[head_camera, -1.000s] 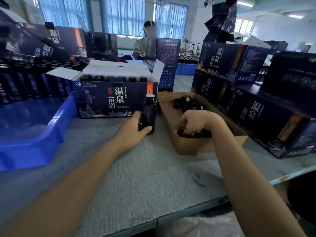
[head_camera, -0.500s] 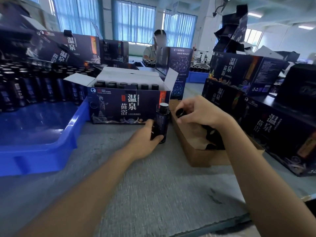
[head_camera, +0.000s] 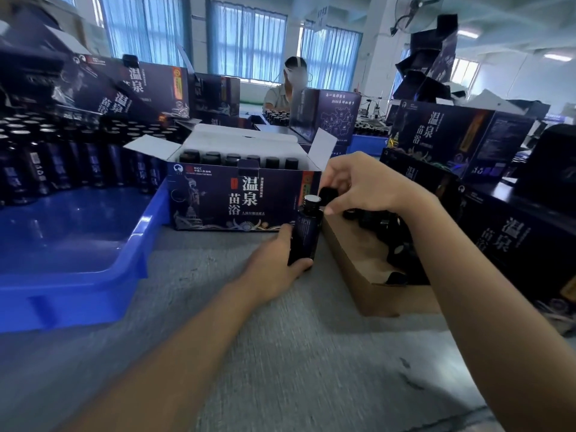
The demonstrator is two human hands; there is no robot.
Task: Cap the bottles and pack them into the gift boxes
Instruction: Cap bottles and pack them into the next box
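Observation:
A dark bottle with a silver foil mouth stands upright on the grey table, and my left hand grips its lower body. My right hand pinches a black cap just to the right of the bottle's mouth, a little above it. Behind the bottle stands an open dark gift box with a row of capped bottles inside. A brown cardboard tray at the right holds several loose black caps.
A blue plastic bin sits at the left, with several uncapped bottles in rows at its back. Closed gift boxes are stacked at the right and rear. Another person sits across the table behind a box.
My right hand lifted out of the cardboard tray with a cap and carried it left to the bottle's mouth. My left hand kept holding the bottle in place.

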